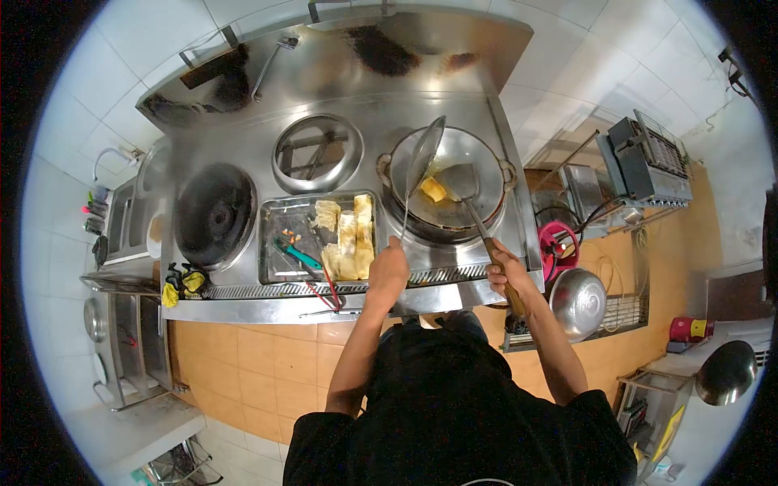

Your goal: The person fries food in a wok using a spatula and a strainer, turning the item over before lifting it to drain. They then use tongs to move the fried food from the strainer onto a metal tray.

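Observation:
My left hand (pixel 389 273) is closed around the thin handle of a skimmer (pixel 425 158), whose round head is tilted over the left side of the wok (pixel 480 146). In my right hand (pixel 508 271) is the wooden handle of a spatula (pixel 458 181). Its flat metal blade is inside the wok, beside a golden-yellow piece of food (pixel 433 189). Just left of my left hand, a metal tray (pixel 271 219) holds several pale yellow folded pieces (pixel 347 235), a teal-handled tool (pixel 298 254) and a red-handled tool (pixel 328 283). Part of the wok is hidden behind the skimmer.
An open burner ring (pixel 348 174) lies behind the tray, and a dark round burner (pixel 217 215) to the far left. Yellow-black gloves or cloths (pixel 185 283) hang at the counter's front-left corner. Right of the stove are a pink bucket (pixel 559 247) and a metal bowl (pixel 578 304).

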A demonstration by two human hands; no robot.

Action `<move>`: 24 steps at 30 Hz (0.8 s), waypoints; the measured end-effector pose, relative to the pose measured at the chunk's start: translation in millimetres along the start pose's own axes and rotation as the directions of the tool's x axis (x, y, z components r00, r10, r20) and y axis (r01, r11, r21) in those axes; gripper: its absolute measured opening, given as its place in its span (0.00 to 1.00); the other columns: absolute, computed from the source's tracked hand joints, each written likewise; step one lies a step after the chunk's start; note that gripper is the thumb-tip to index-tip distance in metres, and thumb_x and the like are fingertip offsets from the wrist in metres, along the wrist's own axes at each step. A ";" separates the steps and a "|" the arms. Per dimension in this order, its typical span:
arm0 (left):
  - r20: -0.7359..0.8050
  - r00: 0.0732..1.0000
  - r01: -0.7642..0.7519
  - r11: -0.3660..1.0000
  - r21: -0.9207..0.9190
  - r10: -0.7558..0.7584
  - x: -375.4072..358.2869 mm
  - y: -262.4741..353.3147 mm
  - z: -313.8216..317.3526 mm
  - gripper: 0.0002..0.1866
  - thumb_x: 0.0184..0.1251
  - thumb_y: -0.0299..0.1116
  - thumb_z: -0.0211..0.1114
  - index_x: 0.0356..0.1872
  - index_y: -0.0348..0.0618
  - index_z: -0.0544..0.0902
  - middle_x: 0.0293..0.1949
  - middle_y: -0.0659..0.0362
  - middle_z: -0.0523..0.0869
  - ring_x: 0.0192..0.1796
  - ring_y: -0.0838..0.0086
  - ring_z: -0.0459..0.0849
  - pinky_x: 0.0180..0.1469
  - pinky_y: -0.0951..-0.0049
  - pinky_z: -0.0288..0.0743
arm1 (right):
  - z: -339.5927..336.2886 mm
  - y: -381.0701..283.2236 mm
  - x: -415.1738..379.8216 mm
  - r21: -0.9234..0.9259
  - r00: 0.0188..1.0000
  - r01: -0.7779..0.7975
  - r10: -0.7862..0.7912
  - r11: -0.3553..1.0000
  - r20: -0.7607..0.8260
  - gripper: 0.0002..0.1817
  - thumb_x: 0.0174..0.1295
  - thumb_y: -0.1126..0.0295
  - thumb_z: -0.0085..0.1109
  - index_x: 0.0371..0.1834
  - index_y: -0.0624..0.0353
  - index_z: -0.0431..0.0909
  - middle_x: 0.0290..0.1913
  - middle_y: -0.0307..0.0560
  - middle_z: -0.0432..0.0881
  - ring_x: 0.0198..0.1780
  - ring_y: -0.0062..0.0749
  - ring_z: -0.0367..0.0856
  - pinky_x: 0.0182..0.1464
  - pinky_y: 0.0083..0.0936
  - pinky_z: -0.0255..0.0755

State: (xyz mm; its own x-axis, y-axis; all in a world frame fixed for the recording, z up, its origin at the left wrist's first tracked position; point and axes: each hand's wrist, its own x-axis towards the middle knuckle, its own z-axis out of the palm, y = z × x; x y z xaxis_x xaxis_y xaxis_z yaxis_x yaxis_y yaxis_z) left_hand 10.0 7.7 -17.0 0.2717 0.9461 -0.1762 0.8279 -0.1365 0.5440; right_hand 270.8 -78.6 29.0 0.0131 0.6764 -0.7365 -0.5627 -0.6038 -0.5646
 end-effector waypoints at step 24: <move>-0.182 0.983 -0.054 0.985 -0.166 0.024 2.1 -19.5 -24.2 0.10 0.73 0.29 0.49 0.43 0.32 0.74 0.29 0.32 0.83 0.35 0.37 0.83 0.38 0.43 0.76 | 22.8 33.4 -36.2 -0.329 0.970 0.225 -0.243 0.917 -0.013 0.30 0.76 0.67 0.44 0.80 0.40 0.52 0.20 0.32 0.63 0.16 0.17 0.61 0.17 0.20 0.61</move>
State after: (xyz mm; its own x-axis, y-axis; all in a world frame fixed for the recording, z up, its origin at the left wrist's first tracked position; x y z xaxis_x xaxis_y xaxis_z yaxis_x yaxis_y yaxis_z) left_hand -17.4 19.5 -8.1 0.1971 0.9803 -0.0107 0.7193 -0.1371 0.6811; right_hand 232.7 -113.7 45.3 0.1604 0.7969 -0.5824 -0.2408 -0.5406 -0.8061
